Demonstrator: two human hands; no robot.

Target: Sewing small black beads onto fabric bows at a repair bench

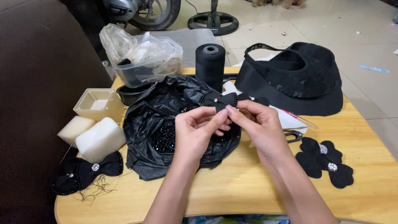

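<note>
My left hand (199, 128) and my right hand (257, 124) meet over the table, both pinching a small black fabric bow (226, 100) edged with black beads. The bow hangs above an open black plastic bag (153, 116) that holds a heap of shiny black beads (164, 139). Fingertips of both hands touch at the bow's lower edge.
Black flower pieces with rhinestones (325, 159) lie on the wooden table (232, 186) at right; finished bows (85, 171) and white foam blocks (97, 137) at left. A black thread spool (210, 64), black visor hat (294, 79), plastic containers (143, 58) and scissors (293, 135) stand behind.
</note>
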